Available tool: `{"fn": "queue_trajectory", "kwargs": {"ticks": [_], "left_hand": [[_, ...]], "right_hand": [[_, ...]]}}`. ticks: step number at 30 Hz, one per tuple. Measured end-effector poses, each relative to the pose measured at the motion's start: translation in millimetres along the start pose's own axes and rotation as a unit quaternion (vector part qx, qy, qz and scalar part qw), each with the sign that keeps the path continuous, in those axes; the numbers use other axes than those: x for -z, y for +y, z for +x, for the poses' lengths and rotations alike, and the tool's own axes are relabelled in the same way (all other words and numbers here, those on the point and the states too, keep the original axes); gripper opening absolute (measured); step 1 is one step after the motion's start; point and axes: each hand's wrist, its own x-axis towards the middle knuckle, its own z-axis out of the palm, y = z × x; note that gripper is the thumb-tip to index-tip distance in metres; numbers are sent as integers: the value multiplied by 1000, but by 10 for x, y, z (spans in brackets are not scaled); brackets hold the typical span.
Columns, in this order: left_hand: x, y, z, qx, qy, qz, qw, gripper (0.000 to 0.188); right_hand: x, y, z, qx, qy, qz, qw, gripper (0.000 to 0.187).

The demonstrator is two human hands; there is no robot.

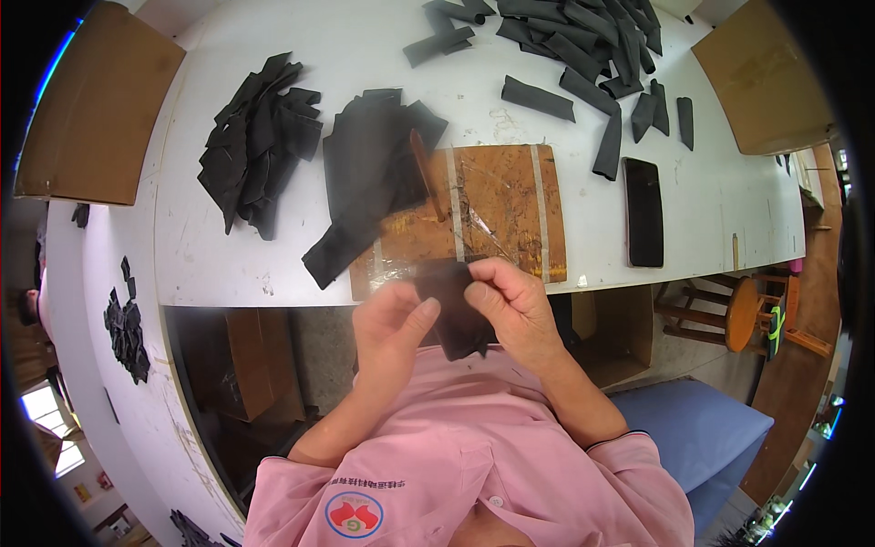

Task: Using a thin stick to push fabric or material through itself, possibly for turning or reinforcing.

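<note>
Two hands on one piece: your left hand [390,314] and right hand [510,296] both pinch a small black fabric piece [453,305], held in the air just off the near edge of the white table [365,46], above your lap. Left thumb presses its left side, fingers curled behind; right fingers are closed over its top right corner. The piece hangs down between the hands, lower corner pointing toward your pink shirt [456,456]. Just beyond the hands, a brown wooden board [510,210] lies on the table with clear tape strips across it. A large heap of black fabric [365,173] overlaps the board's left end, a thin brown stick [427,173] resting on both. A second pile of black cut pieces [255,137] sits further left, apart from the heap. Rolled black pieces [583,46] spread at the far right. A dark phone [643,211] lies flat right of the board, near but not touching.
</note>
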Motion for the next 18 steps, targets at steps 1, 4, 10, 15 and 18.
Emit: {"fn": "queue_trajectory", "kwargs": {"ticks": [1,4,10,15,18], "left_hand": [[-11,9,2,-16,8,-8,1000,5],[-53,14,-5,-36,32,-19,999,4],[21,0,-27,-5,4,-86,996,9],[58,313,150,14,-42,-57,997,18],[106,504,280,60,-132,227,963,14]], "right_hand": [[-35,8,7,-1,-4,81,997,10],[-13,6,2,6,-26,102,994,11],[92,-48,29,78,-41,-77,993,9],[199,-61,70,135,-86,-154,975,8],[217,-169,112,133,-139,-196,961,9]]}}
